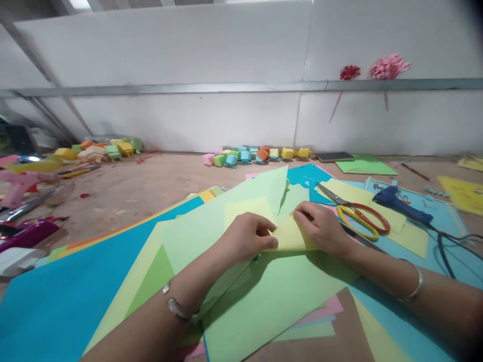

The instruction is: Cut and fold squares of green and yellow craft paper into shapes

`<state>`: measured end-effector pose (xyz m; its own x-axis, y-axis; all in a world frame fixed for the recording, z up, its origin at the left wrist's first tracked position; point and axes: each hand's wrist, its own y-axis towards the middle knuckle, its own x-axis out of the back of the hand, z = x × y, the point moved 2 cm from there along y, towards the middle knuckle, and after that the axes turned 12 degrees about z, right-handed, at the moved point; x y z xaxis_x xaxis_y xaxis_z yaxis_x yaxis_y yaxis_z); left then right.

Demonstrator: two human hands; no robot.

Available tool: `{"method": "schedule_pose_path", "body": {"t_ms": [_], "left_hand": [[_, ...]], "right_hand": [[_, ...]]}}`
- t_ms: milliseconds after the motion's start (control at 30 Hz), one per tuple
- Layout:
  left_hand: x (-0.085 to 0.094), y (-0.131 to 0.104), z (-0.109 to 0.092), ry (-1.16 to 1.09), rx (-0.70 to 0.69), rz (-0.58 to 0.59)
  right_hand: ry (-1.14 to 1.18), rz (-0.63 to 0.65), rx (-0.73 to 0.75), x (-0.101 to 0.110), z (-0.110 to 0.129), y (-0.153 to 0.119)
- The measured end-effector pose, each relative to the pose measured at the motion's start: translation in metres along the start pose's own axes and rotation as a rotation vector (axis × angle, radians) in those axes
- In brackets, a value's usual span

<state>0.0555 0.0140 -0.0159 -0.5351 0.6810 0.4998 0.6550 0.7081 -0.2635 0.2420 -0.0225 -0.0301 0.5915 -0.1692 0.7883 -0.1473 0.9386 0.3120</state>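
A piece of pale yellow paper [291, 238] with a folded-looking lower edge is between my hands, above light green sheets. My left hand [247, 235] pinches its left end between thumb and fingers. At the other end, my right hand [320, 225] has its fingers closed on the upper right part of the paper. Beneath both hands lie light green paper sheets [260, 296], one with a raised, torn-looking upper corner. Scissors [364, 219] with a red and a yellow handle lie just beyond my right hand, blades pointing up and left.
A blue glue gun [402, 205] with a black cable lies at right. Large blue paper [75, 296] spreads at left, near a pink glue gun [18, 185]. Small coloured paper boxes [245, 157] line the wall. A dark phone-like slab [335, 157] lies at the back.
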Motion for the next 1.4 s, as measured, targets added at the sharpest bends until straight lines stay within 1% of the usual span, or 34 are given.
{"method": "schedule_pose_path", "body": {"t_ms": [233, 333, 500, 700, 833, 967, 1033, 1133, 1267, 1400], "left_hand": [[0.001, -0.001, 0.001, -0.004, -0.007, 0.009], [0.001, -0.002, -0.002, 0.02, -0.004, 0.034], [0.003, -0.005, -0.006, 0.006, 0.057, 0.049], [0.003, -0.003, -0.003, -0.047, 0.119, 0.035], [0.001, -0.002, -0.002, -0.055, 0.125, 0.061], [-0.001, -0.003, -0.003, -0.002, 0.127, 0.088], [-0.002, -0.003, -0.004, 0.037, 0.108, 0.103], [-0.005, -0.003, -0.003, 0.075, 0.059, 0.087], [-0.009, -0.004, -0.002, 0.072, 0.042, 0.072], [-0.011, -0.004, -0.004, 0.141, 0.041, 0.073]], "right_hand": [[0.011, -0.008, -0.012, 0.001, 0.0, -0.001], [0.015, -0.006, -0.018, 0.001, 0.0, -0.001], [0.011, -0.011, -0.045, 0.0, -0.003, -0.001], [-0.003, 0.0, -0.036, -0.002, -0.005, 0.0], [-0.118, 0.047, -0.04, -0.005, -0.006, 0.001], [-0.313, 0.136, -0.025, -0.01, -0.006, 0.002], [-0.442, 0.17, -0.013, -0.012, -0.006, 0.002], [-0.576, 0.184, 0.007, -0.015, -0.005, 0.002], [-0.622, 0.169, 0.004, -0.018, -0.005, 0.002], [-0.648, 0.162, 0.0, -0.021, -0.005, 0.003]]}}
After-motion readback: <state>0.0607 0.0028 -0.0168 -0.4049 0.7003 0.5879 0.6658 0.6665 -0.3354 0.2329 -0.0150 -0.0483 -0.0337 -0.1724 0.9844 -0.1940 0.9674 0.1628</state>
